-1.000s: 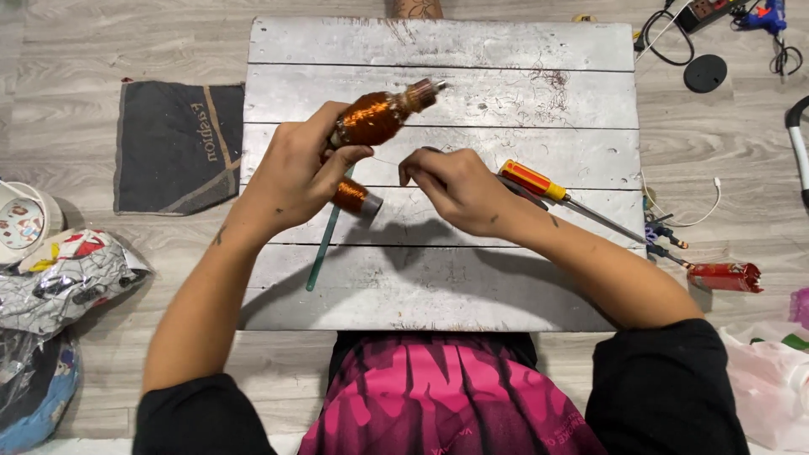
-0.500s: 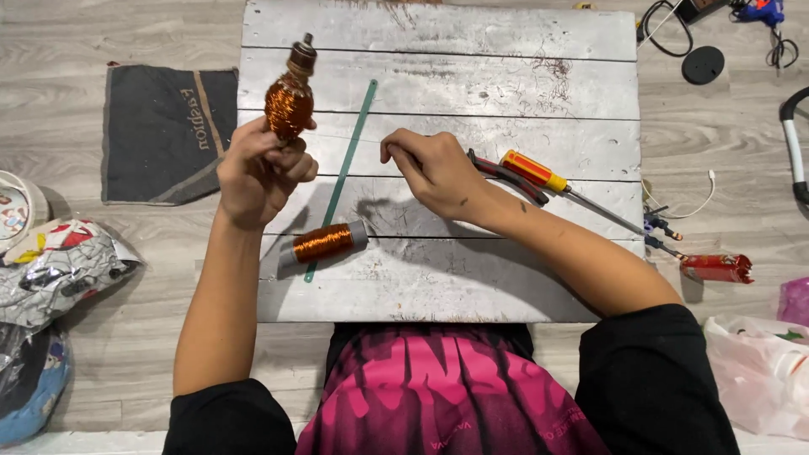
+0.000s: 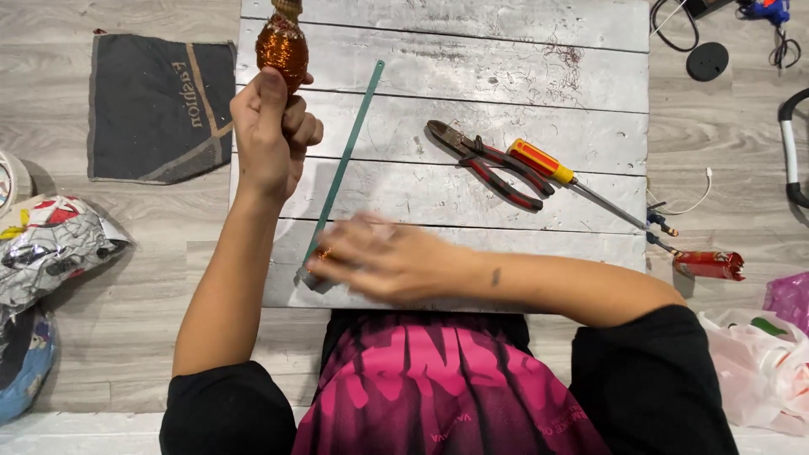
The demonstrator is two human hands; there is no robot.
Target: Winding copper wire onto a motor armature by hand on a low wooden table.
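Now | left hand [image 3: 271, 139] | copper-wound bottle [image 3: 282, 46] upright, neck pointing away

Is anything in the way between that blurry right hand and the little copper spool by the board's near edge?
Nothing visible. The right hand is already at the copper spool, beside the near end of the green strip. The pliers and screwdriver lie farther off.
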